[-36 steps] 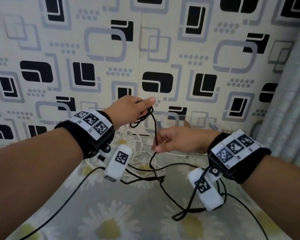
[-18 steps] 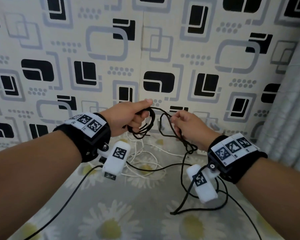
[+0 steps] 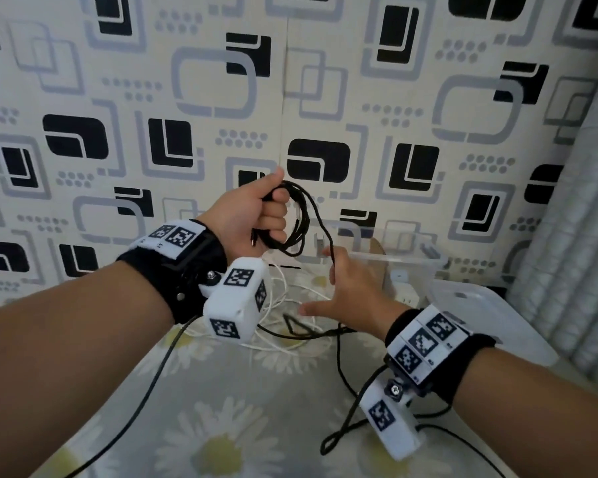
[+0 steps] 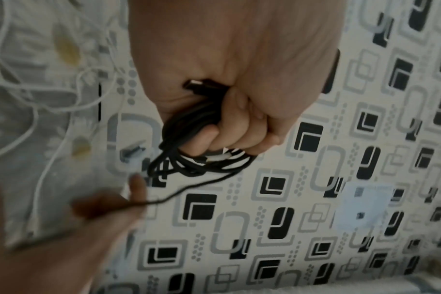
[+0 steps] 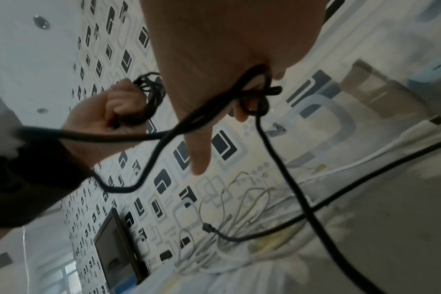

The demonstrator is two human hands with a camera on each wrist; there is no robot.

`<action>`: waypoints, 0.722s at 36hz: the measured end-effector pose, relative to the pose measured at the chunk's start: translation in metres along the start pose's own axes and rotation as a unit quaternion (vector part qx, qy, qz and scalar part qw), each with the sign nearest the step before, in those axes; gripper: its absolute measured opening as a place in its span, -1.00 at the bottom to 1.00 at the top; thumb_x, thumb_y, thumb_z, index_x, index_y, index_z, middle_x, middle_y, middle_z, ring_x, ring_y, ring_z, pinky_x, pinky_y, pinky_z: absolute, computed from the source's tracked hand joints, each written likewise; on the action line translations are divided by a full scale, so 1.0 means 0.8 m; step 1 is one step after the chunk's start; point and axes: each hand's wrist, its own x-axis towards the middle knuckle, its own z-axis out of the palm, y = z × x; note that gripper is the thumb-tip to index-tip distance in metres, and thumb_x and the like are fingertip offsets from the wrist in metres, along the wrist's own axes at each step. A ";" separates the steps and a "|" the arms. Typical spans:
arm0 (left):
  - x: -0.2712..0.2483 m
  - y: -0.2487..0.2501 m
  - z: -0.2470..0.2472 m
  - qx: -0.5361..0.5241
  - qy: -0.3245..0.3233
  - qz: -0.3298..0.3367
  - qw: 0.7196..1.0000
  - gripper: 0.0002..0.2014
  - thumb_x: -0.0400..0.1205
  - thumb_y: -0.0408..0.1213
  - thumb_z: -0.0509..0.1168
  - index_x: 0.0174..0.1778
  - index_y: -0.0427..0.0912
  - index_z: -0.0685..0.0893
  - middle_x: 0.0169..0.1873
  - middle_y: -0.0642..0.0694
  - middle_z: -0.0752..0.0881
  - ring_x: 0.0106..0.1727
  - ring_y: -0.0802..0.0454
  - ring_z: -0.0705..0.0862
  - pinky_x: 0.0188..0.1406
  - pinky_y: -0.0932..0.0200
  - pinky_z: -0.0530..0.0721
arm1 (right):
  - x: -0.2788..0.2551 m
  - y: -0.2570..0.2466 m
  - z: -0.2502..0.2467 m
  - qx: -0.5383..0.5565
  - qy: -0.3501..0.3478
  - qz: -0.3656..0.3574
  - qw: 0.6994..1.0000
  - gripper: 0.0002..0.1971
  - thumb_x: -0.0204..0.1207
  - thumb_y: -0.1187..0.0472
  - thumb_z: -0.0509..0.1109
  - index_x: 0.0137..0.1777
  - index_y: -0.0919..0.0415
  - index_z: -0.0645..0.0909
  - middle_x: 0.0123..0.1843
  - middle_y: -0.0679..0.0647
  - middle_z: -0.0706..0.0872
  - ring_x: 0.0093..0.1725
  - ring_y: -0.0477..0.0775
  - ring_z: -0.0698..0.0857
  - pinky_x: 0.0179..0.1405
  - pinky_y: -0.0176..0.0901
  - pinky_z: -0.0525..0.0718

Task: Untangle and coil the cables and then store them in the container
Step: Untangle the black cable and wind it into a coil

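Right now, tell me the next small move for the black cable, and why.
Probably bring the right hand up to lay another loop onto the coil gripped by the left hand: the black cable trails loose across the bed, and the container waits.

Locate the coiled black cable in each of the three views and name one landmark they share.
Head: coiled black cable just above centre, gripped by the left hand.
Left wrist: coil at centre, hanging below the fist's fingers.
Right wrist: coil upper left, in the far fist.
Shared landmark: the patterned wallpaper behind.
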 end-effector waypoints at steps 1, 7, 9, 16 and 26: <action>0.000 0.001 0.002 -0.022 0.003 -0.001 1.000 -0.54 0.71 0.11 0.16 -0.46 -0.05 0.41 -0.64 0.12 0.16 -0.68 0.18 0.12 -0.64 0.32 0.25 | -0.002 0.000 0.004 -0.004 -0.005 -0.008 1.000 -0.09 0.31 -0.20 0.58 0.55 0.08 0.21 0.02 -0.14 0.37 0.04 -0.04 0.45 0.25 -0.01 0.50; 0.001 0.000 0.015 -0.102 0.044 0.003 0.994 -0.57 0.72 0.09 0.16 -0.41 -0.07 0.42 -0.66 0.12 0.16 -0.70 0.17 0.13 -0.67 0.32 0.26 | -0.007 -0.003 0.020 0.025 -0.064 -0.021 0.997 -0.27 0.59 0.36 0.26 0.64 -0.12 0.01 0.30 0.08 0.38 0.12 0.15 0.62 0.16 0.00 0.61; 0.003 -0.002 0.015 -0.123 0.050 0.005 0.991 -0.57 0.73 0.09 0.15 -0.40 -0.07 0.44 -0.65 0.13 0.17 -0.70 0.18 0.14 -0.64 0.32 0.27 | -0.006 -0.006 0.019 -0.024 -0.088 -0.013 0.996 -0.10 0.54 0.47 0.21 0.67 -0.22 -0.17 0.29 0.14 0.37 0.01 0.20 0.65 0.03 0.04 0.66; 0.013 -0.022 0.013 -0.223 0.040 0.037 0.973 -0.58 0.79 0.01 0.00 -0.22 -0.18 0.55 -0.60 0.11 0.31 -0.64 0.19 0.22 -0.46 0.31 0.33 | -0.006 -0.025 0.013 -0.186 -0.175 -0.037 0.966 -0.02 0.54 0.50 0.18 0.67 -0.16 -0.38 -0.08 0.19 0.62 -0.16 0.22 0.68 -0.23 0.02 0.65; 0.020 -0.044 0.019 -0.026 0.112 0.149 0.982 -0.83 0.80 -0.27 0.06 0.17 -0.26 0.49 -0.44 0.04 0.41 -0.46 0.15 0.34 -0.26 0.25 0.35 | -0.020 -0.046 0.009 -0.280 -0.092 -0.147 0.944 -0.53 0.50 0.46 0.15 0.43 0.26 0.32 -0.34 -0.06 0.29 -0.33 0.24 0.45 -0.55 -0.12 0.15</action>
